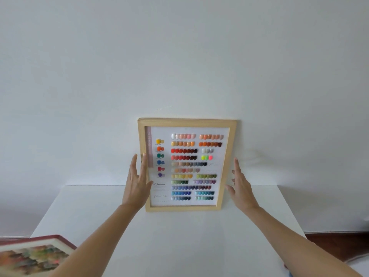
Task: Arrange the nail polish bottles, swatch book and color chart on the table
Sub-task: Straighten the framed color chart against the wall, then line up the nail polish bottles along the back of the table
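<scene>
A wood-framed color chart (187, 164) with rows of painted nail swatches stands upright at the back of the white table (169, 236), leaning against the wall. My left hand (136, 182) is at its left frame edge, fingers spread, touching or just beside the wood. My right hand (240, 188) hovers beside the right frame edge, fingers apart, a small gap showing. A red-edged swatch book (34, 254), open to many colored nail tips, lies at the lower left, off the table's left side. No nail polish bottles are in view.
A plain white wall rises behind the table. Dark floor (337, 242) shows at the right, past the table's edge. Something pink and blue peeks in at the lower right corner.
</scene>
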The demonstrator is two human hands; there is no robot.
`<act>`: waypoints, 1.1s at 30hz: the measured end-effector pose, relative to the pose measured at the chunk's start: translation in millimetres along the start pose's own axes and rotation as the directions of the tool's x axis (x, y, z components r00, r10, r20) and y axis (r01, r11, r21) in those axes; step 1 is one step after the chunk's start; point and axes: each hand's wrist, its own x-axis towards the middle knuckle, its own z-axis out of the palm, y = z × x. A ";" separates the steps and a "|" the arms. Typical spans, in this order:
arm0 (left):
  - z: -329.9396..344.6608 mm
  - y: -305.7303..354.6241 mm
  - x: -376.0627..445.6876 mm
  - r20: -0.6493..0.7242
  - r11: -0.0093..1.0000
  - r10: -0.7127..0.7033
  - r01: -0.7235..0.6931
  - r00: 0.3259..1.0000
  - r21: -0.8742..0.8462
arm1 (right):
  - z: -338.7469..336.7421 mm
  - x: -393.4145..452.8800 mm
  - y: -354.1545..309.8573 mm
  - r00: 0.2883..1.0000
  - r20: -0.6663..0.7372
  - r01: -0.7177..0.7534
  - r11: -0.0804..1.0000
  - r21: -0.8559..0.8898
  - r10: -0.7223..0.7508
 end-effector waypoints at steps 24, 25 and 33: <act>112.2 185.7 -112.8 0.272 0.943 0.321 -0.279 0.907 -0.182 | -181.5 -125.5 113.5 0.985 0.053 -0.158 0.983 -0.092 0.163; 120.3 196.5 -118.6 0.285 0.942 0.323 -0.277 0.903 -0.188 | -187.5 -128.8 122.6 0.984 0.066 -0.158 0.983 -0.098 0.165; 180.0 276.9 -147.7 0.461 0.944 0.327 -0.262 0.825 -0.200 | -205.9 -157.9 189.2 0.947 0.253 -0.166 0.977 -0.135 0.196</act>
